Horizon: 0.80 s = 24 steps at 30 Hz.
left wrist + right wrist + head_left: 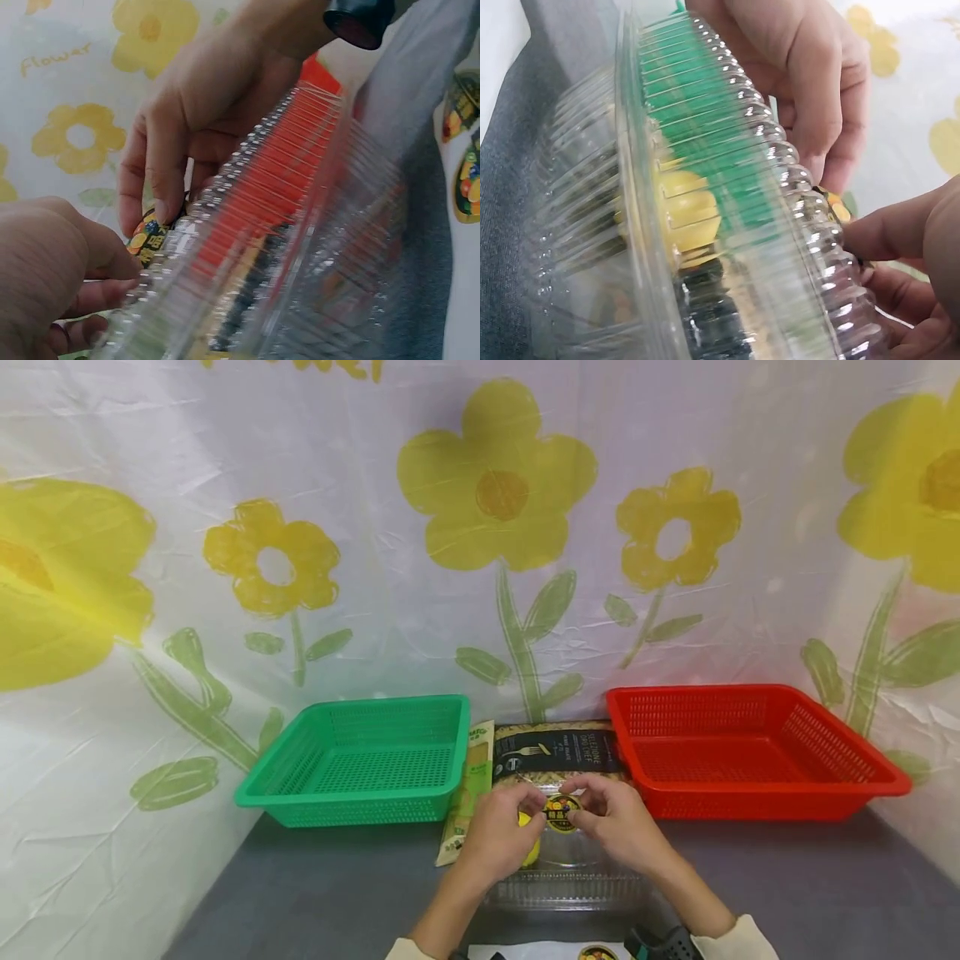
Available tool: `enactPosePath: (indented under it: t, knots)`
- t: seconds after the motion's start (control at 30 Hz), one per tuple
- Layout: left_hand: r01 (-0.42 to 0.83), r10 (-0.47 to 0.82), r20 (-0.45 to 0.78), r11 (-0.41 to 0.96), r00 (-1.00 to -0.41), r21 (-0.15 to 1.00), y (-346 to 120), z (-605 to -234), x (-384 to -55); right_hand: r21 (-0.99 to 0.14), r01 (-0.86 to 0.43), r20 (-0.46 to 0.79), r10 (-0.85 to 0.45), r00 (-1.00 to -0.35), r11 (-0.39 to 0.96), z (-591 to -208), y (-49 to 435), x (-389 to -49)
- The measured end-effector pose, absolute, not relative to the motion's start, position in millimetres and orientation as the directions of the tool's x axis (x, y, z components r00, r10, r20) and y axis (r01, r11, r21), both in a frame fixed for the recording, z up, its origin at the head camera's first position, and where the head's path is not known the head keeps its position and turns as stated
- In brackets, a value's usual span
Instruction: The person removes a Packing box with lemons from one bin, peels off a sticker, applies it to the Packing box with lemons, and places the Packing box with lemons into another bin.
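Observation:
A round black-and-gold sticker (562, 812) with fruit pictures lies between my two hands, at the top of a clear plastic clamshell box (570, 887). My left hand (501, 831) pinches the sticker's left edge between thumb and fingers. From the other side, my right hand (618, 822) pinches its right edge. The left wrist view has the sticker (150, 238) right at the box's ribbed plastic edge (225, 180). A yellow rounded thing (686, 210) shows through the clear plastic in the right wrist view; my left hand partly hides it in the head view.
A green basket (352, 806) stands at the back left, a red basket (757, 800) at the back right. Between them lie a dark-labelled pasta bag (555, 752) and a green-and-tan packet (463, 810). A white sheet (517, 952) with another round sticker (597, 952) is at the front edge.

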State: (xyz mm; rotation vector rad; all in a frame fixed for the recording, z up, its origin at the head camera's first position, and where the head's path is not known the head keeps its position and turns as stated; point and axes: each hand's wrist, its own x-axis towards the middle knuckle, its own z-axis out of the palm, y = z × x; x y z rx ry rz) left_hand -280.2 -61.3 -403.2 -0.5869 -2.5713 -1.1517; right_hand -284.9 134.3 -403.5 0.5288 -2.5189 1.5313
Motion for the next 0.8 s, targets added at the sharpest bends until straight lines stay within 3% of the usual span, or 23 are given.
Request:
enactPosePath:
  t: [0.3, 0.8]
  knots:
    - [0.512, 0.259, 0.455, 0.596, -0.852, 0.619, -56.4, -412.6, -283.9, -0.787, -0.369, 0.320, -0.184, -0.929, 0.495, -404.6, 133.5, -283.8]
    - [0.509, 0.292, 0.427, 0.624, -0.856, 0.593, -58.0, -413.7, -283.7, -0.727, -0.358, 0.312, -0.181, -0.932, 0.586, -404.1, 129.6, -281.6]
